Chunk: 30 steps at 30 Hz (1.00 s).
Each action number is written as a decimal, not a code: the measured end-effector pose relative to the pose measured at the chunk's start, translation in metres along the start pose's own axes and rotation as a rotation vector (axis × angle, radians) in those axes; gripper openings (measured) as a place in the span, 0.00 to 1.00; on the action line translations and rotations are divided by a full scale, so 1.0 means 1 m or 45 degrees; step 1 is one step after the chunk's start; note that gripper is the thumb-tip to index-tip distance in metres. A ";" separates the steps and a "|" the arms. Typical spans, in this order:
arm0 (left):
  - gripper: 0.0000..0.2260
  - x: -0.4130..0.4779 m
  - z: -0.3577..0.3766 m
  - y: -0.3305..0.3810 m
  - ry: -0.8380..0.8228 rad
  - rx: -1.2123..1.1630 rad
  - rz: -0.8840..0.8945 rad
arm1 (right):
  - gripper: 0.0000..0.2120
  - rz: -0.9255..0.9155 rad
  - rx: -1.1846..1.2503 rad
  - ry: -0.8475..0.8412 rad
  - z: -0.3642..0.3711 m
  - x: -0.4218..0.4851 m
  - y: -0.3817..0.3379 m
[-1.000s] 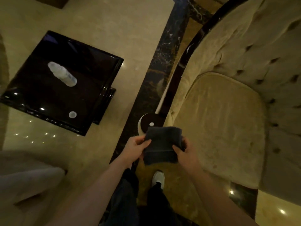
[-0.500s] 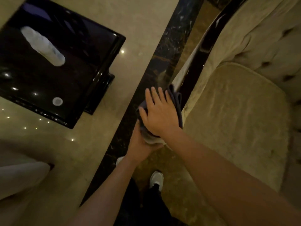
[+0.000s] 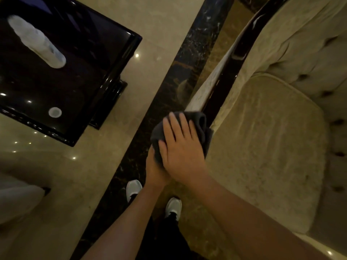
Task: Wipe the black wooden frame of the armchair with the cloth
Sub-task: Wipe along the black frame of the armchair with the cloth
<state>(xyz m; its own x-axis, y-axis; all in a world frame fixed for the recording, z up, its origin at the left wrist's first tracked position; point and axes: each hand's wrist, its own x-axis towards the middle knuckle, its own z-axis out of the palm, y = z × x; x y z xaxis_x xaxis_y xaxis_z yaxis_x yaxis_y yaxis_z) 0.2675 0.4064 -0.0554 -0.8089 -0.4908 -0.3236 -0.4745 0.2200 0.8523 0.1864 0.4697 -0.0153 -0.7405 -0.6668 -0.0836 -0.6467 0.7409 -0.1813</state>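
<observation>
A dark grey cloth lies draped over the front end of the armchair's glossy black wooden arm rail. My right hand lies flat on top of the cloth, fingers spread, pressing it onto the rail end. My left hand sits just below and partly under the right one, gripping the cloth's lower edge against the front of the arm. The rail runs up and right from the cloth along the beige tufted armchair. The rounded arm end is hidden by the cloth.
A glossy black side table stands to the left with a clear plastic bottle lying on it and a bottle cap beside it. Polished marble floor with a dark inlay strip runs between table and chair. My white shoes are below.
A second ago I held the folded cloth in both hands in front of the arm. It now covers the arm's end, right hand flat on top. Since half a second, hardly any movement.
</observation>
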 end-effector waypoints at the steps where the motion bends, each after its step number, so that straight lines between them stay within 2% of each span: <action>1: 0.15 -0.002 0.001 0.008 0.042 -0.087 0.053 | 0.28 -0.048 -0.009 -0.008 0.000 -0.024 0.005; 3: 0.16 -0.005 -0.004 0.013 0.060 -0.184 0.084 | 0.28 -0.111 -0.020 -0.025 -0.001 -0.054 0.022; 4: 0.19 -0.007 -0.009 0.015 0.034 -0.072 0.109 | 0.29 -0.145 -0.017 -0.032 -0.002 -0.056 0.032; 6: 0.36 0.000 -0.008 0.015 -0.017 0.073 0.058 | 0.30 -0.218 -0.016 -0.052 -0.009 -0.039 0.053; 9: 0.53 0.010 -0.008 0.033 -0.007 0.220 -0.008 | 0.29 -0.336 -0.163 -0.030 -0.027 0.003 0.082; 10: 0.56 0.012 -0.006 0.040 0.020 0.296 0.019 | 0.29 -0.365 -0.214 -0.020 -0.032 0.015 0.088; 12: 0.53 0.013 0.002 0.055 0.095 0.499 0.200 | 0.26 -0.457 -0.290 -0.006 -0.040 0.030 0.099; 14: 0.49 0.018 0.014 0.073 0.132 0.711 0.311 | 0.22 -0.644 -0.294 0.034 -0.044 0.041 0.112; 17: 0.50 0.035 0.035 0.103 0.156 0.841 0.186 | 0.20 -1.053 -0.326 0.087 -0.053 0.064 0.141; 20: 0.51 0.052 0.046 0.120 0.163 0.797 0.148 | 0.21 -1.260 -0.336 0.138 -0.066 0.094 0.166; 26: 0.47 0.092 0.075 0.151 0.156 0.329 0.125 | 0.21 -1.087 -0.180 0.271 -0.096 0.151 0.210; 30: 0.48 0.134 0.087 0.178 0.177 0.389 0.133 | 0.21 -0.970 -0.127 0.303 -0.106 0.178 0.229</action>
<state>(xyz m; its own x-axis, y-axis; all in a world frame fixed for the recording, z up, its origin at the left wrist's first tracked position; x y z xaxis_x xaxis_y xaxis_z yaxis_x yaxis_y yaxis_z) 0.0443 0.4535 0.0170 -0.8137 -0.5576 -0.1642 -0.4905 0.5071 0.7087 -0.1125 0.5289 0.0318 -0.1011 -0.9652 0.2410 -0.9948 0.1006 -0.0147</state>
